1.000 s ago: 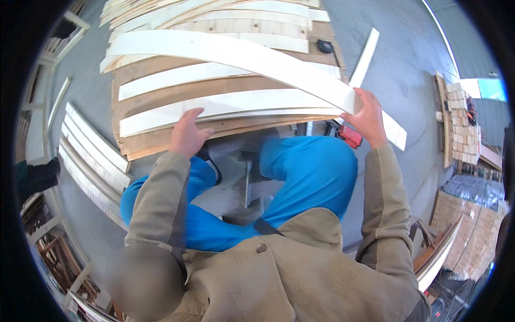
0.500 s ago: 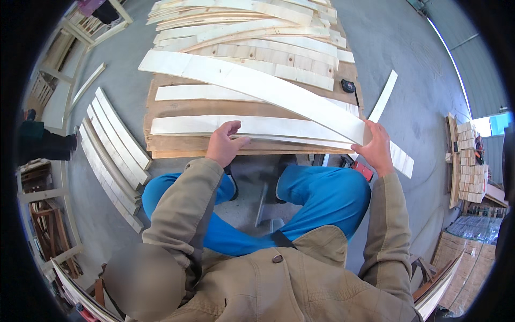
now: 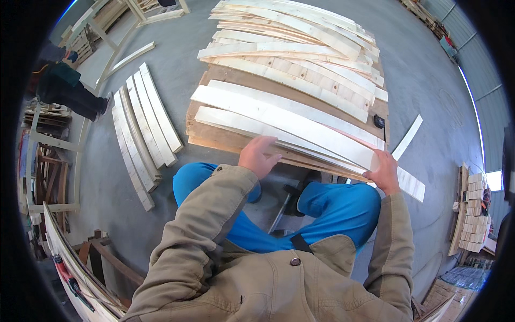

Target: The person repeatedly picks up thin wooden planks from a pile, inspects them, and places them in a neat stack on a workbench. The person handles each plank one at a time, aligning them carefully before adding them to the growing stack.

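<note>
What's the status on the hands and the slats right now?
Left hand flat on the near curved wooden slat, grip open. Right hand gripping its far end. Pallet stack underneath; loose slats on the floor, left.

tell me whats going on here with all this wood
A seated person in blue trousers and a tan jacket has both hands on long pale wooden slats lying across a low pallet. The left hand rests on the near edge of the slats, and the right hand grips the end of the nearest slat. More curved slats lie on the grey floor to the left.
</note>
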### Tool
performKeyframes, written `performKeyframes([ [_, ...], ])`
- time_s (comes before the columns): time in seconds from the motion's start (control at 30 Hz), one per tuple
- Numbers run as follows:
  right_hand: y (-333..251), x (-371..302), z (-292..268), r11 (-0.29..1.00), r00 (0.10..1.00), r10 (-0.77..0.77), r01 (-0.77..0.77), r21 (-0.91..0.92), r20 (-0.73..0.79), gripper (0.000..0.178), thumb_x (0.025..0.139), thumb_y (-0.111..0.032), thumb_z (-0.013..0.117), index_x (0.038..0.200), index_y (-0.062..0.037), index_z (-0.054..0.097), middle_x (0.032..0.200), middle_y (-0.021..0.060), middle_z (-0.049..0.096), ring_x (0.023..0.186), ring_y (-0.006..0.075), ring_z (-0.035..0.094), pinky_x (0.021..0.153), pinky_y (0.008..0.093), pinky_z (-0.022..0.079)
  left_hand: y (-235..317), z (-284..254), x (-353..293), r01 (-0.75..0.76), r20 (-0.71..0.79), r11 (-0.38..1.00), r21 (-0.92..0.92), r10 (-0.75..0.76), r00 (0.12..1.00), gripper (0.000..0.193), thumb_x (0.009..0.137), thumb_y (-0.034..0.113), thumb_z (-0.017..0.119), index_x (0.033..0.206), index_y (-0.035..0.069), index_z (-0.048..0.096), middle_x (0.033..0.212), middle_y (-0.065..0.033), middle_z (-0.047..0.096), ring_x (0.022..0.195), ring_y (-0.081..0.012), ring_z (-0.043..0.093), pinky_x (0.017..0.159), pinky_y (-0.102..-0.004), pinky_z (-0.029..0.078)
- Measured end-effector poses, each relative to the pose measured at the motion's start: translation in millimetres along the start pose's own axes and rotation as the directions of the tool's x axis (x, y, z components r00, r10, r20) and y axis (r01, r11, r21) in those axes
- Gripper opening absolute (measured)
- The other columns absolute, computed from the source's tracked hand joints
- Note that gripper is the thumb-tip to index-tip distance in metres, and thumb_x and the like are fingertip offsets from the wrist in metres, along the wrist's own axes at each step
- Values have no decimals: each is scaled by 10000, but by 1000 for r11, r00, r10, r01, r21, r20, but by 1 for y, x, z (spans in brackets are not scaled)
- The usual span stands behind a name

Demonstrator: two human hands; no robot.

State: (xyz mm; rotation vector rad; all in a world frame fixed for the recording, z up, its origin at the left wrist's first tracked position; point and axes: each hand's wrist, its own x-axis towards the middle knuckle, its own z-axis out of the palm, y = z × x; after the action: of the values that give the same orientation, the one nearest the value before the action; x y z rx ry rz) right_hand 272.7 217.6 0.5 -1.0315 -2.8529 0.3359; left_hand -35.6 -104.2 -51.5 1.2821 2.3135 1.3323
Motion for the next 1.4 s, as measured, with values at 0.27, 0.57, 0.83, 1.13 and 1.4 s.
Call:
performKeyframes([
  [0.27, 9, 1, 13, 999, 1000, -24, 24, 20, -15, 812, 586, -245, 959, 1318, -68, 654, 1305, 154, 670, 1276, 368, 591, 1112, 498, 423, -30, 26, 1, 315, 102, 913, -260, -298, 949, 523, 878, 130, 848, 1333, -27, 643, 1282, -183, 705, 1169, -281, 695, 1001, -387, 574],
  [0.57, -46, 23, -24, 992, 928, -47, 86, 89, -371, 896, 603, -283, 984, 1384, -82, 593, 1310, 179, 634, 1263, 411, 559, 1106, 537, 391, 45, 19, 59, 434, 235, 546, -716, -397, 887, 621, 1069, 302, 650, 1557, -16, 435, 1450, -157, 613, 1317, -251, 594, 1082, -388, 493],
  [0.83, -140, 52, -24, 946, 761, -7, 215, 241, -649, 429, 806, -34, 822, 1204, -28, 663, 1090, 182, 644, 1057, 409, 612, 918, 484, 506, 168, -34, 128, 30, -84, 350, -936, -308, 948, 520, 1110, 289, 579, 1533, 26, 427, 1389, -168, 630, 1257, -244, 635, 1061, -407, 484],
  [1.13, -173, 33, -16, 890, 690, -34, 350, 292, -723, 211, 819, 28, 764, 1012, -41, 714, 937, 153, 635, 905, 369, 618, 781, 460, 520, 179, -36, 112, 36, -140, 508, -860, -303, 942, 623, 1040, 252, 700, 1538, 7, 417, 1233, -112, 641, 1057, -172, 660, 929, -356, 529],
  [1.4, -185, 11, 2, 819, 599, -68, 490, 298, -798, 231, 821, 68, 752, 1018, -52, 739, 944, 109, 643, 908, 326, 619, 790, 414, 531, 138, -59, 86, 180, 110, 271, -946, -253, 961, 643, 999, 289, 727, 1545, 73, 465, 1454, -143, 613, 1366, -261, 584, 1096, -484, 513],
])
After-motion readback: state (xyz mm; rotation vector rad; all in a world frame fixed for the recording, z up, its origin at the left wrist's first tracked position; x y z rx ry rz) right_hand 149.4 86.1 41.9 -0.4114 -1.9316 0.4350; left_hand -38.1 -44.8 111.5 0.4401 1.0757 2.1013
